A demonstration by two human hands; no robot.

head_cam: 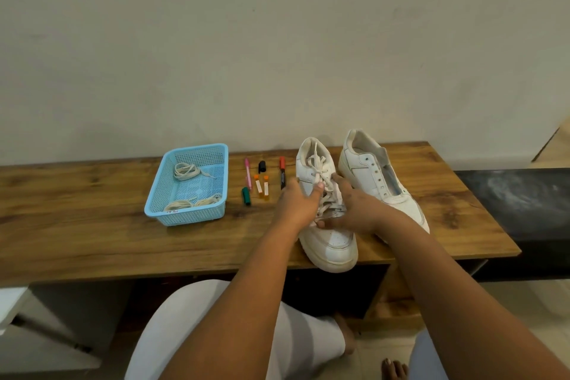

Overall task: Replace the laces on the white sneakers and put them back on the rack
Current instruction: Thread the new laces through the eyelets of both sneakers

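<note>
In the head view, two white leather low-top sneakers stand side by side on the wooden plank surface (92, 194), toes toward the person. The laced sneaker (331, 241) sits at about 6 o'clock from the wall edge, and the unlaced sneaker (367, 173), its eyelets bare, stands just beside it at 3 o'clock. Both hands work over the laced one. The left hand (297, 202) has its fingers (319, 187) curled in on the flat white lace (319, 165) near the middle rows; it looks like a pinch, though the exact strand is hard to tell. The right hand (354, 210) lies across the tongue with one finger straight toward the upper eyelets and the thumb tucked low by the bottom crossing, steadying the shoe rather than clamping it.

The step in hand is, by my reading, working this lace through its rows. To do it well, keep the right hand pressing the shoe down, move one crossing at a time, and keep the strand flat so it does not twist.

At 9 o'clock lies the light blue perforated plastic basket (160, 194) holding coiled cream laces (185, 170); between basket and shoes lie several coloured marker pens (282, 173).
</note>
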